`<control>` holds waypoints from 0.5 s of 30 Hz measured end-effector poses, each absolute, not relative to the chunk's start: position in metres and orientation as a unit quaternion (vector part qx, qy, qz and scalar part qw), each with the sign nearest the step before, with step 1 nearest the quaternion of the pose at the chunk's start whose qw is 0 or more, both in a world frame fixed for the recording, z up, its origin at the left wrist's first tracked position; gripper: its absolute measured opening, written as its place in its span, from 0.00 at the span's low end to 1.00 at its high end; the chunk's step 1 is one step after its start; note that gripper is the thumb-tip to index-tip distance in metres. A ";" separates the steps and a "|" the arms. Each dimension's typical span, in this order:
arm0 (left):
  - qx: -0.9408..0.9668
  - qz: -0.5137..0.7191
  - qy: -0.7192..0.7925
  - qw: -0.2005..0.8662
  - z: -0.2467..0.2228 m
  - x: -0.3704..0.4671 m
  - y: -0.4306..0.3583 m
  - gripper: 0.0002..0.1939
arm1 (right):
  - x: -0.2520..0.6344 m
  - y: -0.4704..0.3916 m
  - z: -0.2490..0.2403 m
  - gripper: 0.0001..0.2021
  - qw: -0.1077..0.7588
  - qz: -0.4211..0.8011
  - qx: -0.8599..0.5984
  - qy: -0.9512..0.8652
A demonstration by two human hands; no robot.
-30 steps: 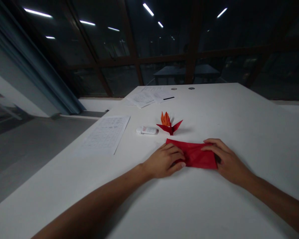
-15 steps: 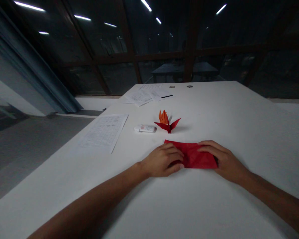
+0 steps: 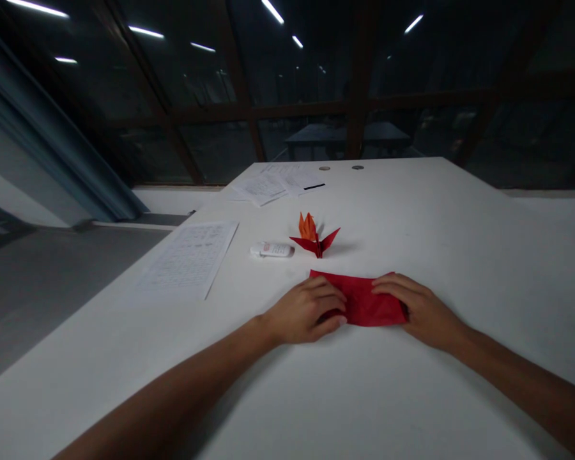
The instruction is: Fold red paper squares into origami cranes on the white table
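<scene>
A red sheet of paper (image 3: 368,308), folded into a rectangle, lies on the white table between both hands. My left hand (image 3: 311,310) grips its left end, fingers curled over the top and thumb along the near edge. At the right end, my right hand (image 3: 419,310) holds the paper with its fingers across the top; its thumb is mostly hidden. Just beyond the sheet stands a red origami crane (image 3: 317,245) with its wings spread. An orange folded-paper piece (image 3: 307,225) sits right behind the crane.
Left of the crane lies a white correction-tape-like object (image 3: 271,250) with red print. A printed sheet (image 3: 186,260) rests along the left table edge. More papers (image 3: 268,185) lie at the far end, near two round discs on the white table (image 3: 460,255). Dark windows stand beyond.
The whole view has shifted slightly, so everything appears a little further left. Both hands keep their hold on the red paper, with the right fingers only slightly moved.
</scene>
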State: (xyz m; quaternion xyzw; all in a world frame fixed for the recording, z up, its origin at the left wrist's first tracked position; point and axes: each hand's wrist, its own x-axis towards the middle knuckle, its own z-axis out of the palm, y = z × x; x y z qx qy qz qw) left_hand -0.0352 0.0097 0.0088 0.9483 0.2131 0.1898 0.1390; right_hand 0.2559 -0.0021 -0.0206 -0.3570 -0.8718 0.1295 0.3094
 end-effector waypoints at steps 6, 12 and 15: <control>0.949 0.199 0.215 0.114 0.009 -0.036 0.008 0.12 | 0.255 -0.003 -0.019 0.21 0.310 0.133 -0.358 -0.871; 0.936 0.232 0.261 0.044 0.008 -0.037 0.005 0.09 | 0.253 -0.002 -0.016 0.21 0.311 0.144 -0.351 -0.871; 0.928 0.247 0.277 0.032 0.005 -0.038 0.006 0.09 | 0.253 -0.002 -0.018 0.22 0.305 0.145 -0.349 -0.874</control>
